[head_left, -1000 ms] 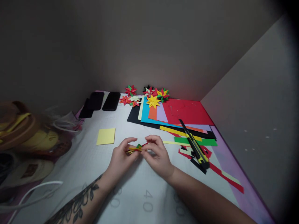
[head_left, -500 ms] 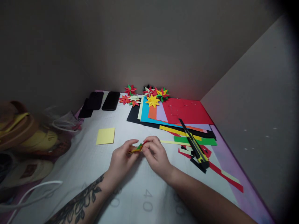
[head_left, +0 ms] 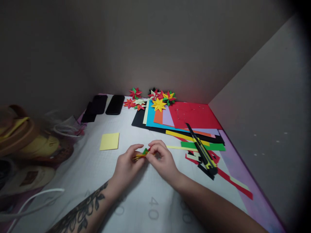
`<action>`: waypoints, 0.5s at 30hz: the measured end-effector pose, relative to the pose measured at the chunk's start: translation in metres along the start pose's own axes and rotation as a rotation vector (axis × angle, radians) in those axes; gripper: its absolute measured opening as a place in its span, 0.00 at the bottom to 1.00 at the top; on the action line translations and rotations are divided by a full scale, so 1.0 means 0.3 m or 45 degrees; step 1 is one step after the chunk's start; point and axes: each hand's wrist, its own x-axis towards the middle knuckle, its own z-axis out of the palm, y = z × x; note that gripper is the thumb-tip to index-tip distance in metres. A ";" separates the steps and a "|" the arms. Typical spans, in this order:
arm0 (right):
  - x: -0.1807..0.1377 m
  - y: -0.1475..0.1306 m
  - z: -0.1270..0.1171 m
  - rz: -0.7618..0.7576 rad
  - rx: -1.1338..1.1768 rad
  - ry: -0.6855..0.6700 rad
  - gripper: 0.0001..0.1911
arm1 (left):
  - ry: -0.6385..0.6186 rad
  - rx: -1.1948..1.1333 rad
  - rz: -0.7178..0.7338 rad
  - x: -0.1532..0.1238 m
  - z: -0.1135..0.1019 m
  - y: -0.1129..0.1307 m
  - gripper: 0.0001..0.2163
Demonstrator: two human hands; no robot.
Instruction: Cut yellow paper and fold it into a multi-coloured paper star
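Between my two hands is a small folded paper piece (head_left: 145, 152) in green, yellow and red, held just above the white mat. My left hand (head_left: 127, 162) grips its left side between thumb and fingers. On the other side, my right hand (head_left: 162, 159) pinches the paper with thumb and forefinger, covering part of it. A yellow sticky-note pad (head_left: 109, 141) lies to the left of my left hand. To the right of my right hand, a yellow and black utility knife (head_left: 202, 150) rests across coloured paper strips (head_left: 216, 146).
Folded paper stars (head_left: 158, 105) sit at the back by the wall. Coloured sheets (head_left: 196, 115) are stacked behind the knife. Two dark phones (head_left: 115, 105) lie at the back left. Bags and a jar-like container (head_left: 41, 142) crowd the left edge, with a white cable (head_left: 36, 195).
The fingers of my right hand have shifted slightly on the folded paper, and its forefinger is more curled. My left hand keeps its hold almost unmoved.
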 end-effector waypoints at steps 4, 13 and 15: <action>0.001 0.000 -0.006 -0.015 -0.058 -0.010 0.06 | 0.018 -0.106 -0.127 0.006 0.004 0.019 0.17; -0.003 0.001 -0.005 -0.177 -0.149 0.035 0.06 | 0.039 -0.130 -0.131 0.009 0.003 0.031 0.17; -0.004 0.001 -0.005 -0.186 -0.169 0.034 0.06 | 0.038 -0.123 -0.128 0.008 0.004 0.028 0.17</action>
